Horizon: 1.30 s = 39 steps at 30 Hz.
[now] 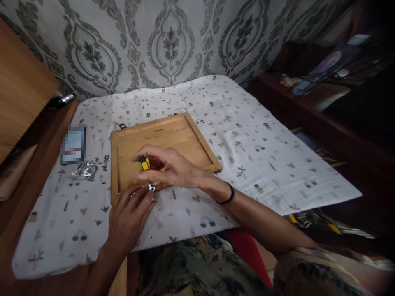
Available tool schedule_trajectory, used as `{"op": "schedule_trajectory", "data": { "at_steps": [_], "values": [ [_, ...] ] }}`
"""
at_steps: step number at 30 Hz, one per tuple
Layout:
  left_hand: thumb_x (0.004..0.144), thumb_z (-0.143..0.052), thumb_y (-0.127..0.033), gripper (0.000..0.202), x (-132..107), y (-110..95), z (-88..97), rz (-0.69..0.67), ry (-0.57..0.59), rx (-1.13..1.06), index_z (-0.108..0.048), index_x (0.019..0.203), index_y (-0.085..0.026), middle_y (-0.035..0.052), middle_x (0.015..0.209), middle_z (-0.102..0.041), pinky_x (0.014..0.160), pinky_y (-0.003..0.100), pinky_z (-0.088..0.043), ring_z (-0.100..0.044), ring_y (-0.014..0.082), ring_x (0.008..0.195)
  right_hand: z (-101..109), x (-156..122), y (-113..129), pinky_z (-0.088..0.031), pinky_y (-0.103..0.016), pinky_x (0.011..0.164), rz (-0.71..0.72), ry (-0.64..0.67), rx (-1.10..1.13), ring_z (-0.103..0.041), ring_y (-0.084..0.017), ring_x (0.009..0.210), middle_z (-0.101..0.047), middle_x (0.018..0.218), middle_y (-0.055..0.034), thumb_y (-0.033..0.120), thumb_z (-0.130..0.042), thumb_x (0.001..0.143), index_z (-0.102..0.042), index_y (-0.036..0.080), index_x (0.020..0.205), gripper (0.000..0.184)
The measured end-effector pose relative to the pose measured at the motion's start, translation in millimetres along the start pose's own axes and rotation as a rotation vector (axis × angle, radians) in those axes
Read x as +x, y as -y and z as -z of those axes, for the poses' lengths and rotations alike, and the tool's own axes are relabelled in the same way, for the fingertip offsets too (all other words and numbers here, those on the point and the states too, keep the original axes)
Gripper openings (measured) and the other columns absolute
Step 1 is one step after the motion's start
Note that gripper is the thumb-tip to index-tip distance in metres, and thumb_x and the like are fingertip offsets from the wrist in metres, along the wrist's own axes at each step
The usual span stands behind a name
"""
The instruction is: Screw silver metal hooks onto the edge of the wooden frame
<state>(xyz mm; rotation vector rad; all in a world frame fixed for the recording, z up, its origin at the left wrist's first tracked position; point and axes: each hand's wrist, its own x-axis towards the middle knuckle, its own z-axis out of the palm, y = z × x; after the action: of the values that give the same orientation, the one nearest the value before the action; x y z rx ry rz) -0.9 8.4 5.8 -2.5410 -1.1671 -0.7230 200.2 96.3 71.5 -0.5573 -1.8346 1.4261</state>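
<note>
A framed wooden panel (160, 137) lies flat on the cloth-covered table. At its near edge is a small silver metal hinge (151, 188), partly hidden by fingers. My left hand (128, 211) presses and steadies the hinge with its fingertips. A screwdriver with a yellow and black handle (143, 163) stands nearly upright over the hinge, gripped by my right hand (171, 166). Its tip points down at the metal, though the exact contact is hidden. More silver hinge pieces (85, 169) lie in a heap left of the panel.
White patterned cloth (256, 164) covers the table. A blurred-out rectangular item (73, 144) lies at the left. Wooden furniture (23, 90) rises on the left, a patterned wall covering (171, 41) behind. A bottle (330, 61) is at the right, above an open drawer area.
</note>
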Motion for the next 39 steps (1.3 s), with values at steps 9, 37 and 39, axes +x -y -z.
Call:
{"op": "schedule_trajectory", "data": {
  "at_steps": [9, 37, 39],
  "values": [
    [0.098, -0.061, -0.021, 0.017, 0.8, -0.3, 0.0, -0.007, -0.021, 0.007, -0.065, 0.114, -0.015, 0.0102, 0.110, -0.075, 0.086, 0.042, -0.051, -0.065, 0.0289, 0.104, -15.7, 1.5, -8.2, -0.033, -0.023, 0.059, 0.164, -0.226, -0.171, -0.039, -0.009, 0.062, -0.041, 0.067, 0.0066, 0.052, -0.065, 0.092, -0.041, 0.021, 0.072, 0.044],
    [0.099, -0.059, -0.026, 0.018, 19.1, 6.3, 33.2, 0.121, -0.037, -0.164, -0.061, 0.115, -0.018, 0.0077, 0.102, -0.074, 0.085, 0.036, -0.052, -0.069, 0.0234, 0.094, -16.1, 1.9, -13.5, -0.031, -0.023, 0.058, 0.085, -0.165, -0.175, -0.040, -0.009, 0.062, -0.045, 0.067, 0.0065, 0.056, -0.068, 0.087, -0.045, 0.020, 0.070, 0.046],
    [0.100, -0.058, -0.027, 0.015, 35.0, 10.1, 47.5, 0.232, -0.130, -0.209, -0.061, 0.112, -0.019, 0.0058, 0.098, -0.072, 0.082, 0.032, -0.053, -0.068, 0.0205, 0.092, -16.3, 2.1, -13.0, -0.031, -0.023, 0.058, 0.076, -0.157, -0.155, -0.040, -0.009, 0.061, -0.045, 0.067, 0.0066, 0.056, -0.068, 0.086, -0.045, 0.020, 0.071, 0.045]
  ]
}}
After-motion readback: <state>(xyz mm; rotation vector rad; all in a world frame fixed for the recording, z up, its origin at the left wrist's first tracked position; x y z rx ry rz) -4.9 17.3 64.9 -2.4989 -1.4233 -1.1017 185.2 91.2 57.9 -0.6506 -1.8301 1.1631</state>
